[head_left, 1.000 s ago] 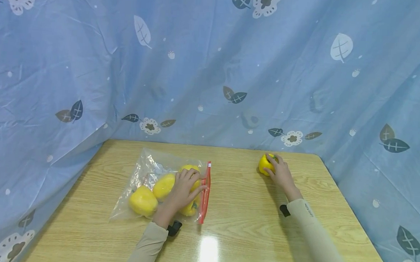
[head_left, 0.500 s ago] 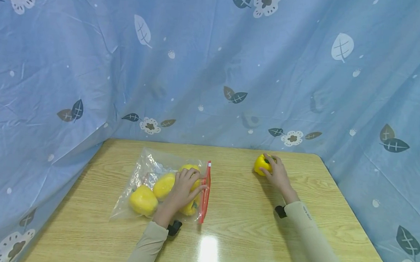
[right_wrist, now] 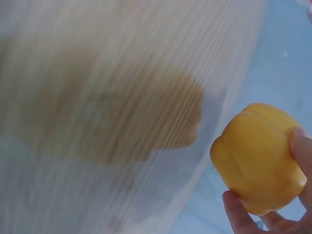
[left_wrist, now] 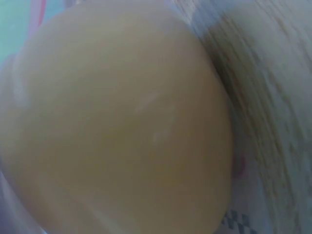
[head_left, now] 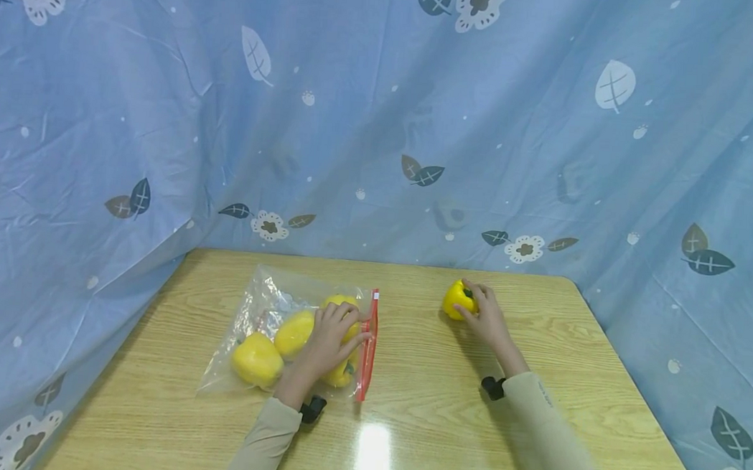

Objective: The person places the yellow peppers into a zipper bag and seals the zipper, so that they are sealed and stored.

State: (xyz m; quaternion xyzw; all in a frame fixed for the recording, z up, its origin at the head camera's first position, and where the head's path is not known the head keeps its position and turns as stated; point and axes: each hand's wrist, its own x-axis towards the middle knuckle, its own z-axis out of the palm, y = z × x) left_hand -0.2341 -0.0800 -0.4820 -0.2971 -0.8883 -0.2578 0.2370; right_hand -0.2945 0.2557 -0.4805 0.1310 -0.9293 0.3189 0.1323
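In the head view a clear bag [head_left: 253,292] with a red zip edge [head_left: 369,364] lies flat at the left, several yellow peppers [head_left: 256,361] inside. My left hand [head_left: 328,338] rests on the bag near that edge, fingers spread and relaxed over the peppers there. One bagged pepper [left_wrist: 122,117] fills most of the left wrist view. At the table's back right, my right hand [head_left: 486,319] grips a single yellow pepper [head_left: 456,301] by its stem side. The right wrist view shows thumb and fingers around that pepper [right_wrist: 258,156].
The wooden table [head_left: 417,424] has a light reflection near its front. A blue patterned curtain [head_left: 370,119] hangs behind it and along both sides.
My right hand has moved left with the pepper in its grip, and slightly toward the front. The left hand and the bag have stayed where they were.
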